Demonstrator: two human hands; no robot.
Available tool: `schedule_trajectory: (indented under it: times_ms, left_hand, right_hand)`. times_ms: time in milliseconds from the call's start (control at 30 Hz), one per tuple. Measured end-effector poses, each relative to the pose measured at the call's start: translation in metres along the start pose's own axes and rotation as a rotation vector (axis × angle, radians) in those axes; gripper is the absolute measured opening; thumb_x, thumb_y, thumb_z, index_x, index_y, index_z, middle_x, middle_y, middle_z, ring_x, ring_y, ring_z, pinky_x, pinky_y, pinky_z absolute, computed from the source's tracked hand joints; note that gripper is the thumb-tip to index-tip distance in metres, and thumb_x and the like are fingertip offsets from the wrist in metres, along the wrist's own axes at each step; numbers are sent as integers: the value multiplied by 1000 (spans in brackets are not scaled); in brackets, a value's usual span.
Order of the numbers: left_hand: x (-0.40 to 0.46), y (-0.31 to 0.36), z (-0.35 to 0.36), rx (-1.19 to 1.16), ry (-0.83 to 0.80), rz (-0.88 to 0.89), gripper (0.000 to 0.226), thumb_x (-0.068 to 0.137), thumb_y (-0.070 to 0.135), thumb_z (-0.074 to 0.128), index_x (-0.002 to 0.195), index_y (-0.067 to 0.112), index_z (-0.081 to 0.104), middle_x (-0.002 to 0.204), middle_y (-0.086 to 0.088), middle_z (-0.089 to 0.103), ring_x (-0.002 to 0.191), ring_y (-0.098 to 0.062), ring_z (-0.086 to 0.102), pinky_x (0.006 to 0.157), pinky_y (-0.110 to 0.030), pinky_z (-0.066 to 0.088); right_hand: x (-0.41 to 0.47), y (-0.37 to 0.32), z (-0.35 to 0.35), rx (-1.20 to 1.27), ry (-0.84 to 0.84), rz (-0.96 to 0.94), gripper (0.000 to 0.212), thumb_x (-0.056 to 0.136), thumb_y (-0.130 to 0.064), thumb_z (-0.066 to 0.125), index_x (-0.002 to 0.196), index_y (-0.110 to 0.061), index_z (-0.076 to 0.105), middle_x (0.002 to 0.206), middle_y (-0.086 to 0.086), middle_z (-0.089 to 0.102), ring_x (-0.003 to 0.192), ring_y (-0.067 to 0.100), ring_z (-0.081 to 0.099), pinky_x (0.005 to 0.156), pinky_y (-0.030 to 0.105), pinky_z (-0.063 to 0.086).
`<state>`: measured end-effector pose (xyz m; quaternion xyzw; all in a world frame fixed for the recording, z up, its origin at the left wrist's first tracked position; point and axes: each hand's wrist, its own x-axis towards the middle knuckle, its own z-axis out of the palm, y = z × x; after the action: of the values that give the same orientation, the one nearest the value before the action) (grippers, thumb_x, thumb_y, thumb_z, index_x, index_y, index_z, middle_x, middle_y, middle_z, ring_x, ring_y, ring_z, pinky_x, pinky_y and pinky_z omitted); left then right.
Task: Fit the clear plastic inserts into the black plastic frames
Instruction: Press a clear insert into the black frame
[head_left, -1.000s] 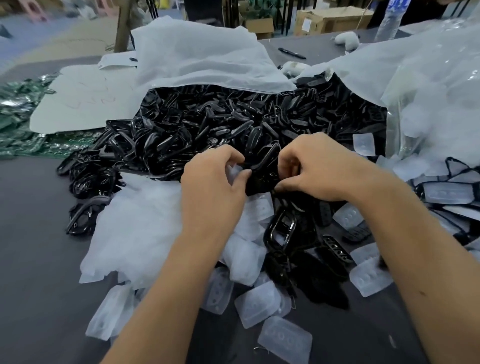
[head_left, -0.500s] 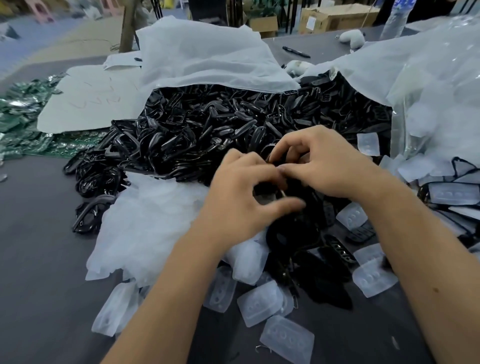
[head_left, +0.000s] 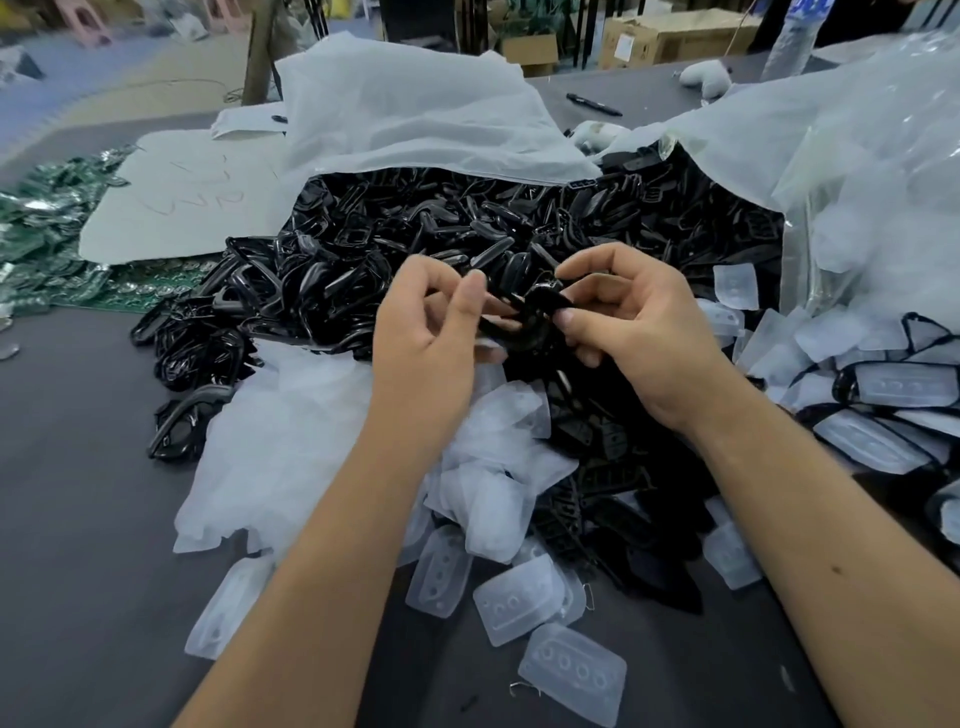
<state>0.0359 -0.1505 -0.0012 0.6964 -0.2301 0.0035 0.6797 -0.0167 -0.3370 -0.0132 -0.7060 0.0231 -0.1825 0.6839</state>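
A big heap of glossy black plastic frames (head_left: 415, 249) spills from a white bag across the middle of the table. Both hands hover just in front of it. My right hand (head_left: 628, 332) pinches one black frame (head_left: 540, 317) between thumb and fingers. My left hand (head_left: 431, 338) has its fingers curled at the frame's left end; whether it grips the frame I cannot tell. Clear plastic inserts (head_left: 571, 670) lie loose on the table near me and under my wrists. Frames with inserts fitted (head_left: 904, 387) are piled at the right.
A white bag (head_left: 405, 119) lies folded back behind the heap, and a clear bag (head_left: 872, 171) of inserts stands at the right. Green circuit boards (head_left: 36, 228) and a white sheet (head_left: 176, 202) lie at the left. A pen (head_left: 592, 104) and boxes sit at the back.
Both hands have lifted from the heap and drawn slightly apart. The black frame now shows between them in the right hand's fingers.
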Motion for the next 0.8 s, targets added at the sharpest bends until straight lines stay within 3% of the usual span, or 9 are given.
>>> schedule_trajectory:
  times_ms: [133,267,567,800]
  left_hand:
    - [-1,3,3,-133,53,-141,19,113,24,43,98,14,40,92,-12,78,65,-34,77,46,-33,58]
    - [0,1,5,-173,95,-152,16,114,22,41,100,14,38,93,-13,72,67,-35,77,51,-39,62]
    - [3,-7,4,-204,68,-140,9,113,14,40,105,14,36,84,-16,75,65,-37,77,50,-33,59]
    - [5,-10,4,-189,43,-145,15,111,6,38,107,19,40,97,-21,65,59,-27,74,54,-27,58]
  right_hand:
    - [-1,1,2,-38,13,-16,21,87,7,75,93,-11,68,75,2,70,63,15,64,51,22,49]
    - [-2,0,4,-42,16,-22,19,87,7,76,90,-10,69,73,3,70,61,16,64,50,23,49]
    - [0,2,4,-75,55,-44,23,87,13,69,95,-8,73,83,7,72,66,25,62,55,27,52]
    - [-2,1,7,-74,69,-35,23,84,10,77,98,-6,69,84,9,72,70,19,70,57,27,56]
